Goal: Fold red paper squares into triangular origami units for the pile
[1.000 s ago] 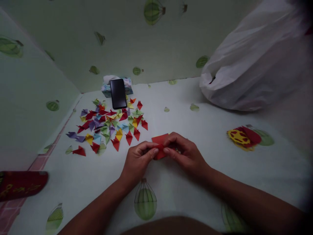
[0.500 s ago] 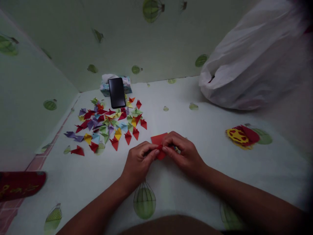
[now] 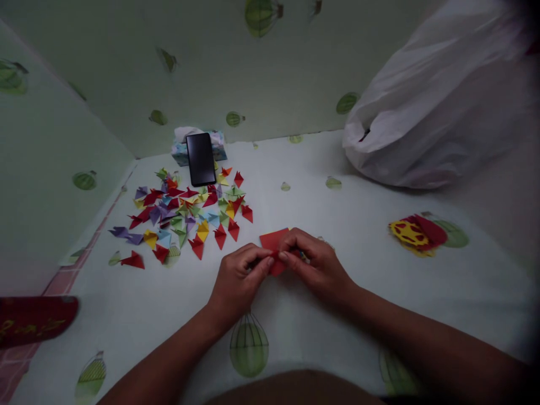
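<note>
Both hands meet over a small red paper piece (image 3: 277, 264) in the middle of the white cloth. My left hand (image 3: 238, 279) pinches its left side with thumb and fingers closed. My right hand (image 3: 314, 264) pinches the right side, fingers curled over it. More red paper (image 3: 273, 238) lies flat on the cloth just behind my fingers. To the far left of my hands spreads a pile of folded paper triangles (image 3: 185, 211) in red, purple, yellow, green and blue.
A black phone (image 3: 201, 159) leans on a tissue box (image 3: 180, 151) at the back. A large white plastic bag (image 3: 439, 107) fills the back right. A red and yellow item (image 3: 415, 233) lies at right; a red pouch (image 3: 36, 318) at the left edge.
My fingers have shifted slightly on the red paper, drawing closer together. The view has drifted a little; nothing else moved.
</note>
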Demonstrator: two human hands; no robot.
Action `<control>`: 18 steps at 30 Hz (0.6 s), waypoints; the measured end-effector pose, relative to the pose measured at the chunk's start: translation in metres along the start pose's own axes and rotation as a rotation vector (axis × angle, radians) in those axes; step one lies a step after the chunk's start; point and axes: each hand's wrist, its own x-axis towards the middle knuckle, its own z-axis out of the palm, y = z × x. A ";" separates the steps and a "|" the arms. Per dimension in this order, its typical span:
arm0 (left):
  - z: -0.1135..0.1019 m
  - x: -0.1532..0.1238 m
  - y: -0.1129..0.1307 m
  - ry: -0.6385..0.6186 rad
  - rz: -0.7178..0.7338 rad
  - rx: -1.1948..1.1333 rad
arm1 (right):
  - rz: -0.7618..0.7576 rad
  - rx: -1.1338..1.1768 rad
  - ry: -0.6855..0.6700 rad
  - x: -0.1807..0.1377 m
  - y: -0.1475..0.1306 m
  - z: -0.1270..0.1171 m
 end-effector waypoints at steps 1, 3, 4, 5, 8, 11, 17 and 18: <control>0.000 0.000 0.001 0.002 -0.047 -0.039 | 0.044 0.038 0.007 0.000 0.000 -0.001; -0.001 0.001 0.003 -0.005 -0.153 -0.122 | 0.131 0.114 0.032 0.002 -0.001 -0.002; -0.002 0.002 0.004 -0.013 -0.198 -0.156 | 0.163 0.141 0.043 0.002 -0.001 -0.003; -0.002 0.002 0.004 -0.021 -0.231 -0.182 | 0.182 0.158 0.048 0.003 -0.001 -0.003; -0.003 0.003 0.006 -0.029 -0.274 -0.215 | 0.182 0.155 0.035 0.004 -0.001 -0.004; -0.004 0.004 0.006 -0.030 -0.284 -0.220 | 0.145 0.128 0.003 0.004 0.000 -0.004; -0.004 0.003 0.007 -0.023 -0.286 -0.207 | 0.134 0.095 -0.061 0.004 0.002 -0.003; -0.004 0.003 0.008 -0.020 -0.287 -0.204 | 0.139 0.088 -0.069 0.004 0.002 -0.003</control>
